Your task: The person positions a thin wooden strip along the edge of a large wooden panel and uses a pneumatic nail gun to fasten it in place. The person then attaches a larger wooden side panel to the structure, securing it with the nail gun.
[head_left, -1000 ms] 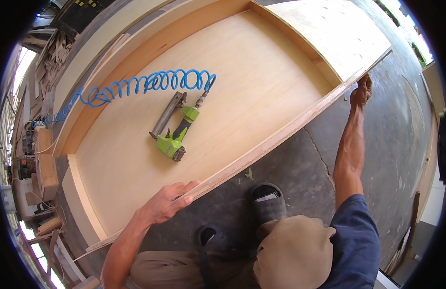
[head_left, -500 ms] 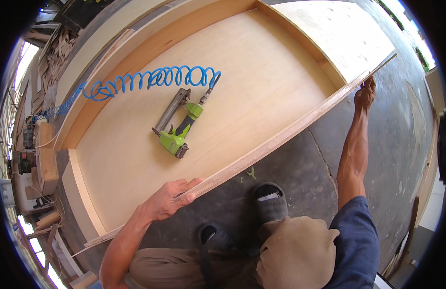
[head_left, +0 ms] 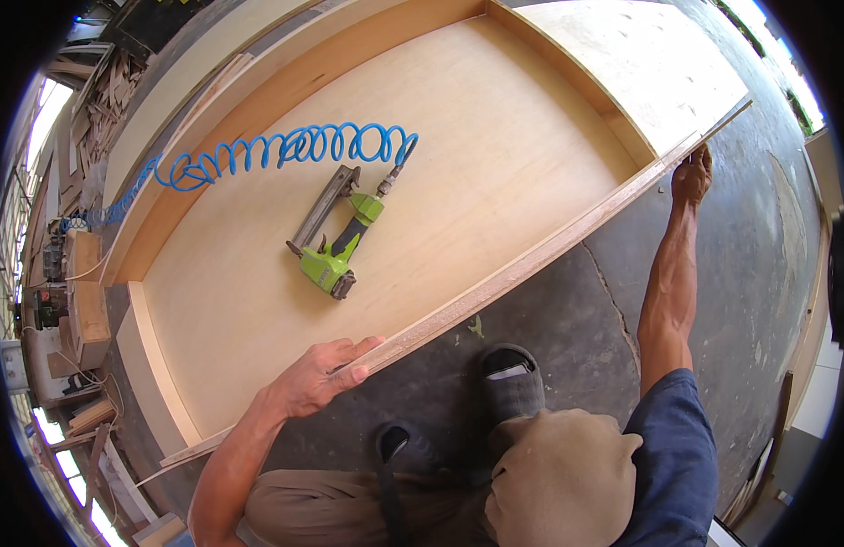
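Note:
A long wooden strip (head_left: pixel 513 283) runs along the near edge of a large shallow wooden frame (head_left: pixel 581 87) with a pale plywood panel (head_left: pixel 458 182) inside it. My left hand (head_left: pixel 317 378) is closed on the strip toward its left part, fingers over the top and thumb on the near side. At the strip's right end, my right hand (head_left: pixel 692 178) grips from the near side, its fingers partly hidden by the wood. A green and black pneumatic nail gun (head_left: pixel 335 246) lies on the panel, joined to a coiled blue air hose (head_left: pixel 294 146).
My sandalled feet (head_left: pixel 513 378) are on the dark concrete floor (head_left: pixel 568 337), which has a crack at right. Another pale board (head_left: pixel 641 64) lies beyond the frame's right side. Scrap wood (head_left: pixel 112 100) is piled at far left, and wooden blocks (head_left: pixel 89 301) stand near the left edge.

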Demonstrator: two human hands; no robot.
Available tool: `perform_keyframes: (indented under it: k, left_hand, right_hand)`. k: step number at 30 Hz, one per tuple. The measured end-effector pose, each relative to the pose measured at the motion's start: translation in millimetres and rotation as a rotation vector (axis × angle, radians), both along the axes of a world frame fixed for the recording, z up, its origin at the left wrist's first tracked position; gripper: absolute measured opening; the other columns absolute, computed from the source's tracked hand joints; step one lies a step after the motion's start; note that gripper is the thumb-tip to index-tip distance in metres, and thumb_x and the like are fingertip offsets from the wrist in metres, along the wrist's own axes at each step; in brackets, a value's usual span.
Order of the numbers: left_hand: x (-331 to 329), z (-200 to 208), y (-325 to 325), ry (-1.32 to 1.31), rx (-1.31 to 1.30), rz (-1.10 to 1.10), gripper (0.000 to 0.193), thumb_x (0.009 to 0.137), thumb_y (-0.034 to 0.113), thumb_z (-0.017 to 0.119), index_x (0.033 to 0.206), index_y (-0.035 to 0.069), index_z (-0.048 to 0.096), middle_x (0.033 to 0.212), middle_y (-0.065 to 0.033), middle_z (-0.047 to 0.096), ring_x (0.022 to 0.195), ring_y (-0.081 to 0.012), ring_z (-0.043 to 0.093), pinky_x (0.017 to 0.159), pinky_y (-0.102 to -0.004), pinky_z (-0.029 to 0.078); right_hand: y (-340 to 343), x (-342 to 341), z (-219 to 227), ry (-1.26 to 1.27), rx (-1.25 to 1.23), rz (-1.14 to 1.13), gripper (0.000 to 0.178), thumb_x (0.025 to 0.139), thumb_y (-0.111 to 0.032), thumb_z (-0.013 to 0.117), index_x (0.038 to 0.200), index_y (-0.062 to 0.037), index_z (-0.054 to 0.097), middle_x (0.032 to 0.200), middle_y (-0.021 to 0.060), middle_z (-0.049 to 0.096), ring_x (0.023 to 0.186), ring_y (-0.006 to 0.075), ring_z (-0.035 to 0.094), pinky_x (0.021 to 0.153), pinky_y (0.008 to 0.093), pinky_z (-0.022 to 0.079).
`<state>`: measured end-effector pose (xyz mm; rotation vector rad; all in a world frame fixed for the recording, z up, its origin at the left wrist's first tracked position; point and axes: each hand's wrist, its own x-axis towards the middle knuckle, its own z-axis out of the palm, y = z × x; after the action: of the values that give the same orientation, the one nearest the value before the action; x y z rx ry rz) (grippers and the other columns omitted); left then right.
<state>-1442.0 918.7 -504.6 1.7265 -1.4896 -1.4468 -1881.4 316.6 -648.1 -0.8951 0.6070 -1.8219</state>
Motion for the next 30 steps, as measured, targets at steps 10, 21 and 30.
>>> perform_keyframes:
  k: [10, 21, 30]
  left_hand:
    - [1, 2, 0, -0.012, 0.015, -0.006, 0.065, 0.108, 0.047, 0.047, 0.15, -0.003, 0.048, 0.106, -0.0218, 0.063, 0.099, -0.0335, 0.06, 0.095, -0.039, 0.046]
    - [0, 4, -2, -0.015, 0.03, -0.007, 0.064, 0.108, 0.044, 0.047, 0.151, -0.003, 0.047, 0.106, -0.0227, 0.063, 0.1, -0.0354, 0.06, 0.095, -0.0395, 0.046]
    - [-1, 4, -3, -0.068, 0.035, -0.047, 0.063, 0.108, 0.043, 0.044, 0.155, 0.001, 0.044, 0.098, -0.0197, 0.059, 0.095, -0.0348, 0.059, 0.092, -0.04, 0.046]
  right_hand:
    - [-2, 1, -1, 0.002, -0.03, 0.006, 0.029, 0.104, -0.011, 0.063, 0.129, 0.0045, 0.066, 0.128, 0.0161, 0.069, 0.121, 0.0266, 0.064, 0.109, 0.0387, 0.05]
    - [6, 8, -1, -0.001, -0.005, 0.003, 0.032, 0.105, -0.013, 0.061, 0.131, 0.005, 0.064, 0.131, 0.0167, 0.067, 0.122, 0.0273, 0.063, 0.111, 0.0392, 0.049]
    - [-5, -1, -6, 0.023, -0.028, 0.017, 0.031, 0.106, -0.016, 0.061, 0.129, 0.004, 0.065, 0.129, 0.0152, 0.068, 0.121, 0.0254, 0.063, 0.11, 0.0368, 0.049]
